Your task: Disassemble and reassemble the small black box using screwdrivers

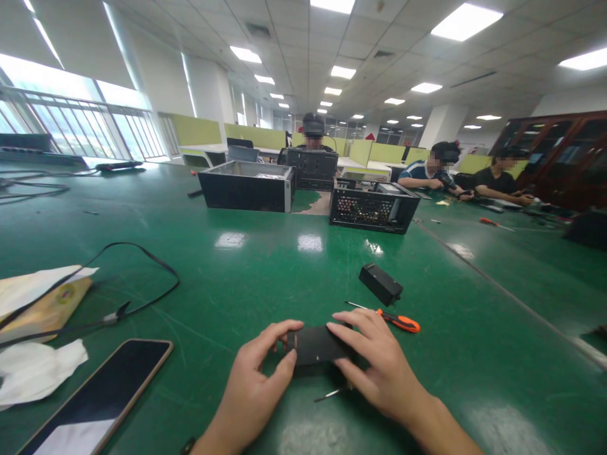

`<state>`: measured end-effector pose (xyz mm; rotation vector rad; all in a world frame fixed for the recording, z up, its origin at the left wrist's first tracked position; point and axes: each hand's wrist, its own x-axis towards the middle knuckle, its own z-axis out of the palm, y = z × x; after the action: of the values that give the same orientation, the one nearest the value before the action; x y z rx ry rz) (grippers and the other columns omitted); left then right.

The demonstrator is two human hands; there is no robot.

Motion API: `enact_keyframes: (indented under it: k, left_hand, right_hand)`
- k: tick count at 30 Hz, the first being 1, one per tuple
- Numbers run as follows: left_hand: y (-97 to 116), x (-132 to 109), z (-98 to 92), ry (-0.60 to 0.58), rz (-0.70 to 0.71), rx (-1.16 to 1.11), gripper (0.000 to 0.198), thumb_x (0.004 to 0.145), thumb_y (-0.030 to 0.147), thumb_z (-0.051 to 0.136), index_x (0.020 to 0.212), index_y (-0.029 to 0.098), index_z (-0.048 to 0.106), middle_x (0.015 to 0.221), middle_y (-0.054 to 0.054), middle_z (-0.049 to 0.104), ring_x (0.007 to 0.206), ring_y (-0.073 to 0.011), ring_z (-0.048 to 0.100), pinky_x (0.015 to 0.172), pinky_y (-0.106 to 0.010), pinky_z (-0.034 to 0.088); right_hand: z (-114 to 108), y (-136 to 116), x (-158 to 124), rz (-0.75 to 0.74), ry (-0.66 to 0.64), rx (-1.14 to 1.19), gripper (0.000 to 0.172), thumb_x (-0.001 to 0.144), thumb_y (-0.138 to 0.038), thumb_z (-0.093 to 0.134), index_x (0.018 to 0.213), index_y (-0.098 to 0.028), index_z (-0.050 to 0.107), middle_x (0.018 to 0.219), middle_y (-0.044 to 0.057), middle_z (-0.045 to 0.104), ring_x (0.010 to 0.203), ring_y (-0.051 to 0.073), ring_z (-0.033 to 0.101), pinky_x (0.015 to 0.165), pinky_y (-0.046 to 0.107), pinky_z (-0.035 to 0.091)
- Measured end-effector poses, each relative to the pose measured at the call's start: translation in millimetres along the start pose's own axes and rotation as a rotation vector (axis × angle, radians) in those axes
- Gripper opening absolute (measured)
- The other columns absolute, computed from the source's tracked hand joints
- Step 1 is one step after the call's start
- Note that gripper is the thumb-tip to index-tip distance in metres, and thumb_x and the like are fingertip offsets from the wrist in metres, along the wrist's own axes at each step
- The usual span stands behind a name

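Note:
Between my two hands is a small black rectangular box (318, 346), low over the green tabletop. My left hand (258, 373) grips its left end between thumb and fingers. Across its right end lies my right hand (374, 354), thumb at the near edge and fingers over the top. A thin metal shaft (332, 394) sticks out under my right hand; its other end is hidden. Beyond that hand lies an orange-and-black screwdriver (401, 321), its shaft pointing left. A second black box (380, 283), similar in shape, rests just past the screwdriver.
At left are a phone (102, 398), crumpled tissue (45, 370), a yellow packet (61, 303) and a black cable (156, 259). Two open computer cases (246, 189) (374, 208) stand farther back. Another screwdriver (493, 222) lies at right. Several people sit around the far side.

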<state>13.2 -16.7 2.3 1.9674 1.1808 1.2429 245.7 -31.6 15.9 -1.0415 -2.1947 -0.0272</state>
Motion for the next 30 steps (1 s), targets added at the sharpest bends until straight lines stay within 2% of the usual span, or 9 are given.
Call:
enact_keyframes:
  k: [4,7,14,18,21,26,28,30]
  left_hand:
    - [0,5,-2.4,-0.084,0.027,0.033,0.032,0.088,0.029,0.054,0.118,0.023,0.064,0.111,-0.007,0.068,0.104,-0.0248,0.063,0.09,-0.038,0.051]
    - [1,5,-0.9,-0.134,0.056,0.125,0.041,0.083,0.027,0.062,0.124,0.023,0.06,0.119,-0.009,0.064,0.112,-0.028,0.058,0.098,-0.046,0.047]
    - [-3,5,0.6,-0.191,0.042,0.169,0.033,0.082,0.026,0.068,0.115,0.025,0.065,0.113,-0.007,0.065,0.108,-0.027,0.059,0.095,-0.044,0.049]
    - [-1,8,-0.2,-0.202,0.025,0.138,0.032,0.083,0.027,0.067,0.115,0.025,0.064,0.112,-0.006,0.065,0.107,-0.0264,0.059,0.095,-0.044,0.048]
    - [1,8,0.1,-0.205,0.007,0.117,0.031,0.082,0.028,0.067,0.113,0.025,0.064,0.111,-0.006,0.065,0.106,-0.0265,0.059,0.095,-0.043,0.048]
    - [-1,7,-0.8,-0.195,-0.014,0.089,0.032,0.082,0.031,0.067,0.114,0.025,0.062,0.115,-0.007,0.064,0.11,-0.0272,0.058,0.097,-0.044,0.046]
    - [-3,7,-2.3,-0.158,-0.034,0.088,0.044,0.08,0.034,0.069,0.121,0.026,0.058,0.12,-0.008,0.062,0.109,-0.0276,0.058,0.094,-0.043,0.048]
    - [-4,8,-3.9,-0.1,-0.056,0.099,0.053,0.078,0.037,0.071,0.127,0.027,0.054,0.122,-0.008,0.062,0.104,-0.0272,0.059,0.087,-0.041,0.051]
  right_hand:
    - [-1,5,-4,0.121,-0.044,0.161,0.039,0.085,-0.021,0.067,0.123,-0.022,0.06,0.113,0.009,0.065,0.104,0.024,0.057,0.091,0.041,0.048]
    - [-3,6,-6,0.225,-0.09,0.222,0.037,0.084,-0.022,0.068,0.121,-0.021,0.064,0.113,0.009,0.065,0.106,0.023,0.057,0.095,0.041,0.047]
    - [-1,5,-6,0.294,-0.176,0.296,0.04,0.085,-0.026,0.067,0.125,-0.02,0.063,0.118,0.01,0.063,0.111,0.024,0.054,0.099,0.041,0.043]
    - [0,6,-8,0.323,-0.192,0.31,0.04,0.09,-0.03,0.062,0.128,-0.021,0.061,0.122,0.01,0.061,0.114,0.024,0.052,0.101,0.042,0.042]
    - [3,7,-8,0.348,-0.202,0.317,0.045,0.087,-0.032,0.065,0.131,-0.02,0.059,0.124,0.011,0.06,0.116,0.024,0.051,0.102,0.042,0.041]
    - [7,7,-2,0.332,-0.205,0.321,0.048,0.082,-0.036,0.071,0.126,-0.017,0.062,0.115,0.01,0.066,0.108,0.024,0.056,0.096,0.04,0.046]
    - [-1,13,-1,0.311,-0.164,0.309,0.044,0.083,-0.038,0.07,0.122,-0.018,0.064,0.112,0.01,0.068,0.106,0.024,0.058,0.095,0.04,0.046]
    - [-18,27,-7,0.353,-0.077,0.266,0.04,0.084,-0.041,0.067,0.118,-0.02,0.066,0.114,0.009,0.068,0.108,0.025,0.059,0.095,0.04,0.046]
